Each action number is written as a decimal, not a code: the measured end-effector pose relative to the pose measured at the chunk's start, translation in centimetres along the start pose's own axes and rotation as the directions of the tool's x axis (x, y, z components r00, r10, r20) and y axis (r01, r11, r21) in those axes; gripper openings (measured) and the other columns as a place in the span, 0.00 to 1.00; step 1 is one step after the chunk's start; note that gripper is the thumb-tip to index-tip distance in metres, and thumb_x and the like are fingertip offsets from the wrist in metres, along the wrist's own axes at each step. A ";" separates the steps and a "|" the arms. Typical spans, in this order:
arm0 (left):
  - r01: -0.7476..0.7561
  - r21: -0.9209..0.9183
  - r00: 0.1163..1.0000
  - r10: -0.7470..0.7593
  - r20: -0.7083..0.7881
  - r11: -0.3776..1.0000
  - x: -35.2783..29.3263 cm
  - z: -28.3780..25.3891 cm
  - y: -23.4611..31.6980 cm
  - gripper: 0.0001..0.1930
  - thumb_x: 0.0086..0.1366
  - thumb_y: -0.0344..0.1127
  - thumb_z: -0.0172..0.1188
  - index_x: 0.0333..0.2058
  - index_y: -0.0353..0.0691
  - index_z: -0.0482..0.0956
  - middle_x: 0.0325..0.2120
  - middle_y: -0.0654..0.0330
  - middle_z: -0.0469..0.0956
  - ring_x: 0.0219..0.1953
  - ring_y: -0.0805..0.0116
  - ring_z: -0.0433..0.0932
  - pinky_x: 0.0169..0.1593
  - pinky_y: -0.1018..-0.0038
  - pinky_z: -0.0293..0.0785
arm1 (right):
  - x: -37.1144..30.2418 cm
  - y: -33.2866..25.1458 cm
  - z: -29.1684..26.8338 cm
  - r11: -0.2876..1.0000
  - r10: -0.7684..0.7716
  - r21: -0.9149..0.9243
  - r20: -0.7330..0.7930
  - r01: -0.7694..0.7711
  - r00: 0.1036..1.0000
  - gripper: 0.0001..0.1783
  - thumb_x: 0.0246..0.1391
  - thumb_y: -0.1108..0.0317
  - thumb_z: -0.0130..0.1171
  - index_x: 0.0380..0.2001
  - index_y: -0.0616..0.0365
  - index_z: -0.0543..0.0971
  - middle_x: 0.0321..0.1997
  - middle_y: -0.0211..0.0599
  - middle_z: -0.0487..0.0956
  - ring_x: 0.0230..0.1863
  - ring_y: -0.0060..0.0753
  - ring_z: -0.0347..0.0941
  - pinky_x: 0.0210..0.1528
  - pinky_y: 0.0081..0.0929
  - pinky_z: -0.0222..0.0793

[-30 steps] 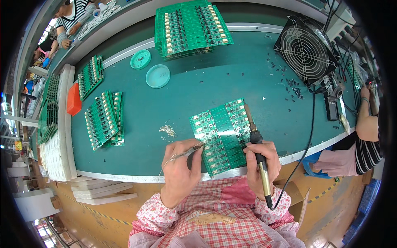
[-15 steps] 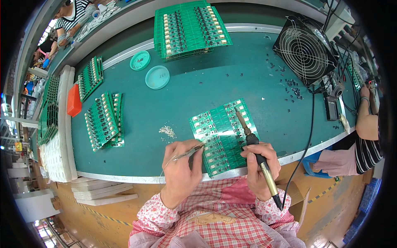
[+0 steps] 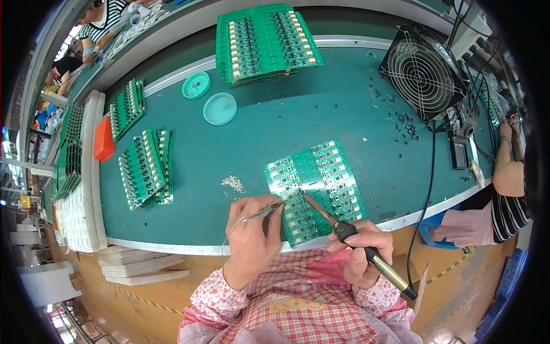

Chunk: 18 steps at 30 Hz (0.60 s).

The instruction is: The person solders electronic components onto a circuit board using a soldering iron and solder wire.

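Observation:
A green circuit board point(image 3: 310, 172) with columns of small parts lies at the front of the green bench, slightly turned. My right hand point(image 3: 368, 252) is closed around a soldering iron point(image 3: 345, 231). The iron slants up to the left, and its tip is over the board's left column of parts; I cannot tell whether it touches. My left hand point(image 3: 250, 238) pinches metal tweezers point(image 3: 263, 211) at the board's left edge. A thin wire point(image 3: 226, 236) loops from the same hand. What lies between the tweezer tips is too small to make out.
Behind stands a tall stack of boards point(image 3: 266, 40); smaller board stacks point(image 3: 141, 169) lie left, near a red box point(image 3: 103, 140). Two round turquoise dishes point(image 3: 220, 109), tiny pale parts point(image 3: 233, 183), scattered black parts point(image 3: 407, 126) and a black fan point(image 3: 423, 71) surround the workspace. Co-workers sit nearby.
My right hand has swung the iron's tip from the board's far right column leftward and nearer, to the left column. My left hand stays almost in place with the tweezers.

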<state>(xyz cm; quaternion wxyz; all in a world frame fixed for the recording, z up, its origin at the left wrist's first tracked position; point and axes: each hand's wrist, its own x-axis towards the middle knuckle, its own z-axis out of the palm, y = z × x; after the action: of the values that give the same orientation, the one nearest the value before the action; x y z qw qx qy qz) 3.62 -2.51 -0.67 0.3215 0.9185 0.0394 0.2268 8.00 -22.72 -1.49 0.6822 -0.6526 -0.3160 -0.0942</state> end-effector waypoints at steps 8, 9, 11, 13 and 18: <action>0.000 0.003 1.000 0.000 -0.002 1.000 0.0 0.0 0.0 0.10 0.56 0.20 0.64 0.37 0.35 0.80 0.37 0.55 0.82 0.38 0.53 0.78 0.43 0.63 0.73 | 0.1 0.1 0.1 1.000 0.009 -0.016 0.052 -0.008 0.999 0.09 0.59 0.75 0.59 0.43 0.63 0.75 0.29 0.40 0.85 0.31 0.37 0.82 0.36 0.34 0.80; -0.001 0.006 1.000 0.001 -0.002 1.000 0.0 0.0 0.0 0.10 0.56 0.20 0.64 0.37 0.36 0.80 0.37 0.55 0.82 0.38 0.53 0.78 0.42 0.63 0.73 | 0.1 0.1 0.1 1.000 0.003 -0.009 0.045 -0.002 0.999 0.09 0.59 0.76 0.59 0.43 0.63 0.75 0.29 0.40 0.85 0.31 0.37 0.82 0.35 0.33 0.80; 0.000 0.006 1.000 0.000 0.000 1.000 0.0 0.0 0.0 0.10 0.56 0.20 0.64 0.37 0.36 0.80 0.37 0.55 0.82 0.38 0.53 0.78 0.42 0.63 0.73 | 0.1 0.1 0.2 1.000 -0.004 -0.003 0.037 0.004 0.999 0.09 0.59 0.76 0.59 0.43 0.63 0.76 0.29 0.40 0.85 0.31 0.37 0.82 0.35 0.33 0.80; 0.001 0.007 1.000 -0.001 0.003 1.000 0.0 0.0 0.0 0.10 0.56 0.20 0.64 0.38 0.36 0.80 0.37 0.56 0.82 0.38 0.53 0.78 0.42 0.63 0.73 | 0.1 0.1 0.3 1.000 -0.007 0.003 0.018 0.007 1.000 0.08 0.59 0.75 0.59 0.42 0.62 0.76 0.29 0.40 0.85 0.31 0.37 0.82 0.35 0.32 0.80; -0.001 -0.002 1.000 0.001 -0.007 1.000 -0.1 0.1 -0.1 0.10 0.56 0.20 0.64 0.38 0.36 0.80 0.37 0.55 0.82 0.37 0.53 0.79 0.42 0.63 0.73 | 0.1 0.1 0.3 1.000 0.014 0.008 0.017 -0.014 1.000 0.07 0.60 0.74 0.60 0.41 0.62 0.76 0.28 0.38 0.85 0.31 0.36 0.81 0.34 0.32 0.79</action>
<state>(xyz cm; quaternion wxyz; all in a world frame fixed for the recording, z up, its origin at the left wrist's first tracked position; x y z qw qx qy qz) 3.60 -2.50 -0.81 0.3222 0.9174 0.0400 0.2302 7.99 -22.38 -1.51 0.6828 -0.6527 -0.3177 -0.0828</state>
